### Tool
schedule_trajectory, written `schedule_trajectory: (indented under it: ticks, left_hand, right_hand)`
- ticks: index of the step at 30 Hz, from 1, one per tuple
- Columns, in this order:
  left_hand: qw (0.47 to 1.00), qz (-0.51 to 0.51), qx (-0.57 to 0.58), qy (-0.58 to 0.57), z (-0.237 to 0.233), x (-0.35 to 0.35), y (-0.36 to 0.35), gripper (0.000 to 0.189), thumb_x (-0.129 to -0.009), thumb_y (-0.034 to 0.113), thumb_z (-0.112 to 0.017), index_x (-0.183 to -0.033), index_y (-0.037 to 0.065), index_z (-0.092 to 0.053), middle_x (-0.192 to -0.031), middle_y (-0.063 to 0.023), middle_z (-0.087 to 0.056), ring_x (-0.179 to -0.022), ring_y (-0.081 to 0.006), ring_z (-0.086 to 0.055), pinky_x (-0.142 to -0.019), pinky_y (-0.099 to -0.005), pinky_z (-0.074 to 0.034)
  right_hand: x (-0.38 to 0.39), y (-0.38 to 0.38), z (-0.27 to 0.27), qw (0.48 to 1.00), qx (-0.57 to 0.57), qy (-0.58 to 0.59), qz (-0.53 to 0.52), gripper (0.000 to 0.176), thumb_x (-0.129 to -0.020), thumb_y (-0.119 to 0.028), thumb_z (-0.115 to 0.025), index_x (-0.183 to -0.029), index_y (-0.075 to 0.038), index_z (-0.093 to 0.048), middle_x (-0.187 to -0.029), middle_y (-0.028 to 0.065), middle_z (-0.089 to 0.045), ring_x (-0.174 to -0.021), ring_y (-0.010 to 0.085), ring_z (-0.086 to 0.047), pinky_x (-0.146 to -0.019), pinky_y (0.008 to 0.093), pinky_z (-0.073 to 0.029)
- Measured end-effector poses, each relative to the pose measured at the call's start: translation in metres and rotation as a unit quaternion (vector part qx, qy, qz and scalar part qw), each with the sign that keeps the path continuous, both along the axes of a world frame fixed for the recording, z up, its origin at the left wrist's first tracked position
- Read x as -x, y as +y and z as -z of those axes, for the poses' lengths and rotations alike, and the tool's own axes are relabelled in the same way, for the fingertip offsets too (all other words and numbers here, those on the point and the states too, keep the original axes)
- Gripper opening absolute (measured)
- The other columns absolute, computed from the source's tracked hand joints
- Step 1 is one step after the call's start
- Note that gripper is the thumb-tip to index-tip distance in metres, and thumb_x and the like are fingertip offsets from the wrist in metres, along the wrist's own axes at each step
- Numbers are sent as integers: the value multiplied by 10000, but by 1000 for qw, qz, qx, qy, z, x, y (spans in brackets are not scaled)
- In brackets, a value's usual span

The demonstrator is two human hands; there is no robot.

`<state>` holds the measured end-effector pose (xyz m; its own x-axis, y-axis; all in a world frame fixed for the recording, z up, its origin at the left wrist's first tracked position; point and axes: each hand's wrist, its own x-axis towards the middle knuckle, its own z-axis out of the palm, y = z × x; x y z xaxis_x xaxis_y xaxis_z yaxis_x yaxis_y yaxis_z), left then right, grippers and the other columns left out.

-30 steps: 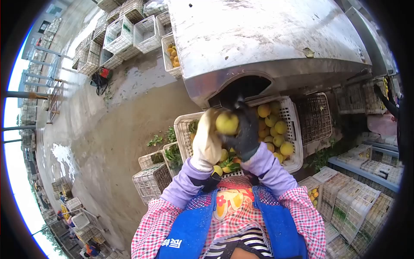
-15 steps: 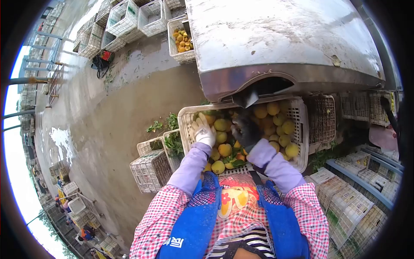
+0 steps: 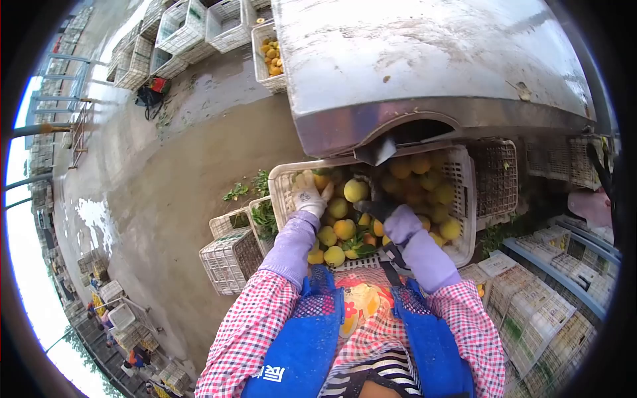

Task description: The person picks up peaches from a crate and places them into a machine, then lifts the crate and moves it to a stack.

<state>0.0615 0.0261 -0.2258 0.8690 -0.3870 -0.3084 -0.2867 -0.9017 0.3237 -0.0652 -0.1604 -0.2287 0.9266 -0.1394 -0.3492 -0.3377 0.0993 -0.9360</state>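
A white plastic crate of yellow-green and orange round fruit lies before me, below a metal surface. My left hand, in a white glove, rests over fruit at the crate's left side, its fingers apart. Near the middle my right hand, in a dark glove, has its thumb and fingers around a yellow-green fruit. Green leaves lie among the fruit near the crate's front edge.
The metal machine overhangs the crate's far edge. Smaller crates stand at left, more crates at right. A crate of orange fruit stands at the top. People are at the lower left.
My right hand has turned and now has a yellow-green fruit between its thumb and fingers. My left hand has shifted slightly, its thumb spread wider. The whole view has moved a little.
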Motion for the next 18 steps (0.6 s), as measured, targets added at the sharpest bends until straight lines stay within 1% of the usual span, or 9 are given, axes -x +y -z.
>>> schedule_trajectory:
  ticks: [1,3,5,8,9,11,14,15,18]
  left_hand:
    - [1000,-15,7,-16,0,3,-4,697,-878,516,-693,-1336,31,-494,-1275,-223,-530,-1166,-402,-546,-1010,-484,-439]
    - [997,-32,37,57,-2,-6,-1,809,-885,569,-663,-1427,8,-447,-1312,-252,-535,-1198,-433,-558,-1051,-485,-435]
    - [989,-82,41,119,-6,-6,-4,792,-876,543,-702,-1413,7,-475,-1328,-271,-562,-1201,-430,-579,-1046,-473,-455]
    - [966,-106,186,145,-39,9,-6,752,-858,482,-756,-1381,0,-514,-1313,-279,-596,-1185,-429,-602,-1030,-465,-477]
    - [938,-132,245,205,-72,14,-10,704,-841,383,-807,-1353,-16,-536,-1283,-236,-624,-1146,-337,-636,-988,-421,-507]
    - [854,-130,400,307,-145,26,-12,628,-891,280,-779,-1370,-26,-511,-1244,-161,-643,-1109,-227,-641,-949,-355,-523]
    - [733,-122,551,380,-154,44,-9,554,-940,194,-721,-1390,-22,-480,-1235,-110,-636,-1076,-158,-627,-929,-305,-524]
    - [775,-102,518,346,-153,45,-9,536,-960,148,-676,-1414,-23,-448,-1231,-97,-641,-1061,-163,-638,-945,-302,-527]
    - [735,-147,535,389,-171,50,-6,542,-936,131,-694,-1409,9,-460,-1227,-121,-627,-1105,-184,-625,-958,-341,-538]
  right_hand:
    - [8,-2,-13,999,-25,-6,20,875,-701,-61,-846,-1469,-55,-428,-1427,119,-522,-1324,227,-509,-1110,404,-450]
    - [24,-2,-45,995,-75,-26,58,903,-693,-74,-859,-1481,-55,-420,-1426,112,-524,-1329,223,-506,-1123,398,-437]
    - [28,1,-69,994,-38,-67,83,939,-685,-90,-880,-1494,-55,-405,-1425,120,-528,-1342,232,-501,-1131,398,-430]
    - [25,6,-114,976,94,-155,120,939,-685,-127,-901,-1492,-56,-426,-1426,137,-534,-1358,264,-498,-1144,405,-416]
    - [24,5,-128,961,153,-187,132,931,-687,-141,-906,-1489,-56,-440,-1426,144,-537,-1362,278,-497,-1149,408,-411]
    - [23,-1,-142,954,182,-209,117,894,-696,-166,-904,-1474,-56,-479,-1440,157,-530,-1364,307,-497,-1157,414,-403]
    - [23,-1,-163,936,277,-214,32,836,-709,-190,-895,-1449,-57,-531,-1466,164,-517,-1370,336,-491,-1164,421,-393]
    - [22,0,-169,924,318,-213,-7,816,-714,-195,-892,-1441,-57,-547,-1475,164,-512,-1373,344,-488,-1166,423,-391]
    - [24,8,-179,976,151,-160,13,841,-745,-175,-867,-1483,-39,-487,-1468,175,-513,-1376,321,-489,-1157,418,-398]
